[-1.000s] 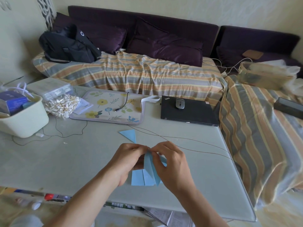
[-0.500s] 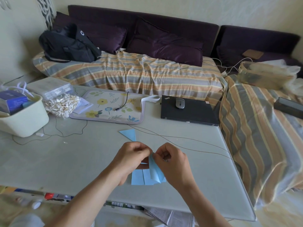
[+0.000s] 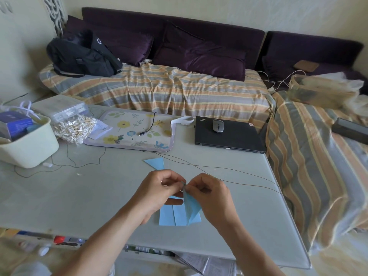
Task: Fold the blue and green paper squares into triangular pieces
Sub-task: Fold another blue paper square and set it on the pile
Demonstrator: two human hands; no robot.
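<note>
A light blue paper piece (image 3: 190, 208) hangs upright over the table's front, folded into a narrow pointed shape. My left hand (image 3: 157, 190) and my right hand (image 3: 211, 193) both pinch its top tip, fingertips meeting there. Beneath it lie flat blue paper pieces (image 3: 171, 217) on the table (image 3: 79, 196). A folded blue triangle (image 3: 156, 163) rests just beyond my hands. No green paper is visible.
A closed black laptop (image 3: 229, 136) with a mouse sits at the back right. A floral mat (image 3: 133, 132) with a cable, a bag of cotton swabs (image 3: 73, 128) and a cream bin (image 3: 25, 140) stand at the left. Thin wires (image 3: 229, 172) cross the table.
My hands have drawn closer together at the paper's tip. The held piece has narrowed and now hangs straighter below my fingers.
</note>
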